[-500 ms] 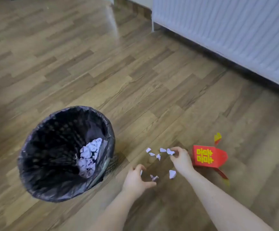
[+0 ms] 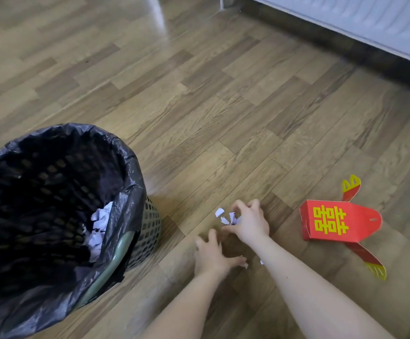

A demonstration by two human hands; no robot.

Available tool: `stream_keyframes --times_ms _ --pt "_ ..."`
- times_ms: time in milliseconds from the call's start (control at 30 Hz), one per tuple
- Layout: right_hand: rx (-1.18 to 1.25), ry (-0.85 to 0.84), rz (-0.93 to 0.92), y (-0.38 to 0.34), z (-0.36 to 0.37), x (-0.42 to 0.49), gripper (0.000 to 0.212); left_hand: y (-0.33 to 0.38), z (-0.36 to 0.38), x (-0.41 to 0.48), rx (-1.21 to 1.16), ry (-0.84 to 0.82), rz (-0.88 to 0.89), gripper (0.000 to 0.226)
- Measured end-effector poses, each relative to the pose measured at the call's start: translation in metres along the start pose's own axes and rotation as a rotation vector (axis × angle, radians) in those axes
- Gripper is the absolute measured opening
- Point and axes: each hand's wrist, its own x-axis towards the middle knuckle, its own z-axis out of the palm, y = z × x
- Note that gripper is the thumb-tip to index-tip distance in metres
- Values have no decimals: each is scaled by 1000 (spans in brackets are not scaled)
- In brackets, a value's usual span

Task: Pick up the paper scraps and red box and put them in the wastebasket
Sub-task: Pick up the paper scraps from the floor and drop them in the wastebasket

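Observation:
Small white paper scraps lie on the wood floor between the wastebasket and the box. My right hand is curled over them, fingers pinching several scraps. My left hand rests on the floor just below, fingers spread, a scrap peeking out at its thumb. The red box with a yellow symbol lies flat to the right, its flaps open. The green mesh wastebasket with a black liner stands at the left and holds white paper.
A pale ribbed panel with a dark base runs along the top right. Wood-pattern floor stretches beyond the hands.
The view has come closer to the floor. My right hand has slid left over the scraps and gathered several together. My left hand has moved up toward them.

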Motion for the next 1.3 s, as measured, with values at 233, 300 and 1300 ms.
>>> stream_keyframes --times_ms 233,300,1300 --pt "34 44 -113 8 13 -14 14 3 25 -1 277 -64 84 51" --pt "50 55 -125 14 11 -18 14 3 28 -3 269 -42 117 42" --pt "1230 104 -404 -163 -150 -156 10 85 -200 -156 -131 659 678 8"
